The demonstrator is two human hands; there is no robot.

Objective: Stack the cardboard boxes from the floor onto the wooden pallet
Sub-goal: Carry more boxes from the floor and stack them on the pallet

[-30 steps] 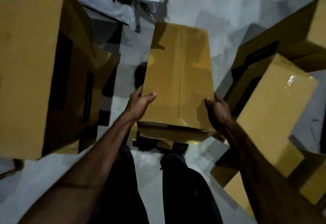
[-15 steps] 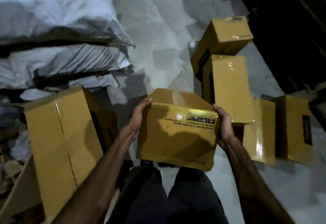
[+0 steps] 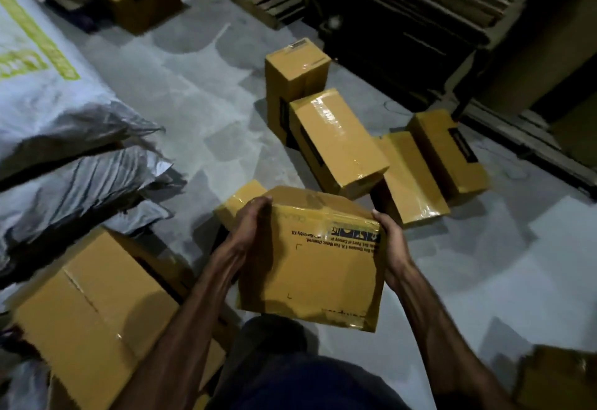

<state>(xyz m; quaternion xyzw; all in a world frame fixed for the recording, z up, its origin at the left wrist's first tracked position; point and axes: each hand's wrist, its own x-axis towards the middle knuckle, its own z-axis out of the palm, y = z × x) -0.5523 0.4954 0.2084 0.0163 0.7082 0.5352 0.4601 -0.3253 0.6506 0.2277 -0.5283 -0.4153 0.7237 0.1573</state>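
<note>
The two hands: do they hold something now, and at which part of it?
Yes. Both hold one cardboard box clear of the floor: the left hand grips its upper left corner, the right hand its upper right edge.

held cardboard box, small upside-down print, only "Fan Motor" legible, rest blurred

The held box is matt brown cardboard with black print and a glossy tape strip along its top edge. The floor boxes gleam with clear tape over the cardboard. The sacks look like woven plastic, faintly shiny. The floor is smooth grey concrete. The pallet is rough slatted wood.
</note>
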